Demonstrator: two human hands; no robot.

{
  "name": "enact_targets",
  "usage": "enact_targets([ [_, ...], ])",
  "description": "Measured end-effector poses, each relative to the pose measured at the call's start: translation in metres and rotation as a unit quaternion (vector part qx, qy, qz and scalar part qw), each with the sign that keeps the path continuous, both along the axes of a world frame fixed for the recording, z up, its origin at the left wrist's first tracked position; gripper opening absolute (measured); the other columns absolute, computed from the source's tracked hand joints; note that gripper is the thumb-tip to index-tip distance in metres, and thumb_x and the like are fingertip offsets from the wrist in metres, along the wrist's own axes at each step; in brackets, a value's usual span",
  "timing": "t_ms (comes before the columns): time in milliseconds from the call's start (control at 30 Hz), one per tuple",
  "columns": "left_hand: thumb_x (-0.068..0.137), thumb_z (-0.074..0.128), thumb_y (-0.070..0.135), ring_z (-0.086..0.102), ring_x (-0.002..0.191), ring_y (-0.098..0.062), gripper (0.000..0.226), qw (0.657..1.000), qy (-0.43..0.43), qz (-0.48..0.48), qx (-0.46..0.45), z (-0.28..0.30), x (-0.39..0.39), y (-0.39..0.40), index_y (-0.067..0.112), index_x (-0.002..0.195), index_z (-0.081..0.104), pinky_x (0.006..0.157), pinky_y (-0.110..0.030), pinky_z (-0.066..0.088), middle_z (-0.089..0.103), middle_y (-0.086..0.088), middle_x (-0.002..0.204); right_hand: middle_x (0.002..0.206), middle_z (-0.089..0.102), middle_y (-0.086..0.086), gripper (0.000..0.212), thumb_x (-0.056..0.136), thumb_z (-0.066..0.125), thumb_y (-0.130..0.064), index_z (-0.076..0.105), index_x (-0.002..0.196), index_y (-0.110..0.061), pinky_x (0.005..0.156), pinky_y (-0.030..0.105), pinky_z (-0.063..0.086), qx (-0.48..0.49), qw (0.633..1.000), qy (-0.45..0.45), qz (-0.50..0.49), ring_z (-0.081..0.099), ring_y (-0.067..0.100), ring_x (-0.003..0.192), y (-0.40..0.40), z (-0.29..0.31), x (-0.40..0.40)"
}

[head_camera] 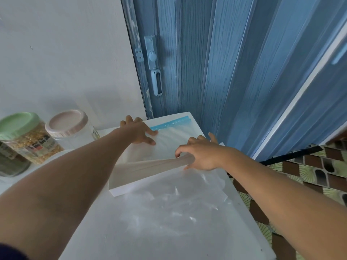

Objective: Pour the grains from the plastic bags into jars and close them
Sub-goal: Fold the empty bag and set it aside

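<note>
Nearest, an empty plastic bag [174, 199] lies flat on the worktop [97, 237]. Left hand [139, 133] presses flat another bag [169, 139]; right hand [201, 156] pinches its folded edge, probably to fold it.

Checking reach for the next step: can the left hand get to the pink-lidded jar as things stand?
Probably yes. The left hand rests on the zip bag, and the pink-lidded jar stands just to its left with nothing between.

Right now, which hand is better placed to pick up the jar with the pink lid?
Left, probably. The left hand presses flat on the zip bag, right beside the pink-lidded jar. The right hand is farther away and busy gripping a fold of plastic.
</note>
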State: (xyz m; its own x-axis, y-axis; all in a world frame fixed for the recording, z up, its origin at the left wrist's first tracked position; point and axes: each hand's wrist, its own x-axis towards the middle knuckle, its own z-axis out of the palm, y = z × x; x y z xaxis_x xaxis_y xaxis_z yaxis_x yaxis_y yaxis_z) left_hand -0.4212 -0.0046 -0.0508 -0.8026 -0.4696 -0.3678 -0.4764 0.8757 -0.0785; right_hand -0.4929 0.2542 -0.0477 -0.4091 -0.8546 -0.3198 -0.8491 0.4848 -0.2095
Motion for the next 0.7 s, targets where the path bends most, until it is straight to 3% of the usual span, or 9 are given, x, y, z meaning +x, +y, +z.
enact_targets([
  [133, 0.085, 0.061, 0.075, 0.028, 0.133, -0.032, 0.066, 1.0, -0.001, 0.005, -0.006, -0.003, 0.002, 0.002, 0.058, 0.147, 0.047, 0.108, -0.045, 0.027, 0.038, -0.003, 0.156, 0.114, 0.041, -0.007, 0.04, 0.093, 0.06, -0.065, 0.049, 0.129, -0.053, 0.118, 0.057, 0.002, 0.01, 1.0, -0.004, 0.004, 0.032, 0.017, 0.113, 0.011, 0.002, 0.005],
  [267, 0.086, 0.059, 0.078, 0.028, 0.133, -0.033, 0.065, 1.0, -0.002, 0.004, -0.013, -0.003, 0.004, 0.003, 0.061, 0.147, 0.045, 0.108, -0.045, 0.027, 0.037, -0.004, 0.156, 0.12, 0.042, -0.007, 0.047, 0.093, 0.06, -0.066, 0.044, 0.135, -0.054, 0.118, 0.057, 0.005, 0.02, 1.0, -0.005, 0.007, 0.037, 0.019, 0.123, 0.023, 0.002, 0.009],
  [433, 0.086, 0.061, 0.076, 0.027, 0.135, -0.034, 0.065, 1.0, -0.001, 0.001, -0.022, -0.001, 0.002, 0.007, 0.059, 0.147, 0.046, 0.108, -0.045, 0.026, 0.035, -0.005, 0.158, 0.145, 0.036, -0.001, 0.076, 0.092, 0.065, -0.064, 0.02, 0.153, -0.056, 0.119, 0.063, -0.016, -0.007, 1.0, -0.002, 0.01, 0.029, 0.023, 0.145, 0.024, 0.01, 0.013],
  [500, 0.086, 0.061, 0.075, 0.027, 0.135, -0.034, 0.065, 1.0, -0.001, 0.003, -0.026, 0.0, 0.002, 0.008, 0.058, 0.147, 0.046, 0.108, -0.045, 0.027, 0.036, -0.005, 0.158, 0.154, 0.027, 0.001, 0.079, 0.088, 0.071, -0.061, 0.022, 0.15, -0.058, 0.118, 0.056, -0.022, -0.06, 0.998, -0.011, 0.019, 0.016, 0.02, 0.151, 0.024, 0.016, 0.018],
  [600, 0.086, 0.062, 0.075, 0.025, 0.137, -0.034, 0.065, 1.0, 0.0, 0.003, -0.027, 0.0, 0.002, 0.009, 0.058, 0.146, 0.047, 0.108, -0.044, 0.026, 0.034, -0.005, 0.159, 0.145, 0.03, -0.006, 0.043, 0.088, 0.073, -0.059, 0.06, 0.128, -0.053, 0.119, 0.038, -0.002, -0.114, 0.992, -0.017, 0.056, 0.017, 0.015, 0.14, 0.021, 0.025, 0.024],
  [700, 0.087, 0.061, 0.075, 0.025, 0.137, -0.035, 0.064, 1.0, -0.002, 0.002, -0.029, 0.001, 0.002, 0.01, 0.059, 0.147, 0.046, 0.108, -0.044, 0.026, 0.034, -0.005, 0.159, 0.122, 0.049, -0.008, 0.019, 0.095, 0.068, -0.049, 0.073, 0.113, -0.045, 0.106, 0.038, 0.026, -0.075, 0.99, 0.006, 0.115, 0.042, 0.014, 0.119, 0.011, 0.025, 0.028],
])
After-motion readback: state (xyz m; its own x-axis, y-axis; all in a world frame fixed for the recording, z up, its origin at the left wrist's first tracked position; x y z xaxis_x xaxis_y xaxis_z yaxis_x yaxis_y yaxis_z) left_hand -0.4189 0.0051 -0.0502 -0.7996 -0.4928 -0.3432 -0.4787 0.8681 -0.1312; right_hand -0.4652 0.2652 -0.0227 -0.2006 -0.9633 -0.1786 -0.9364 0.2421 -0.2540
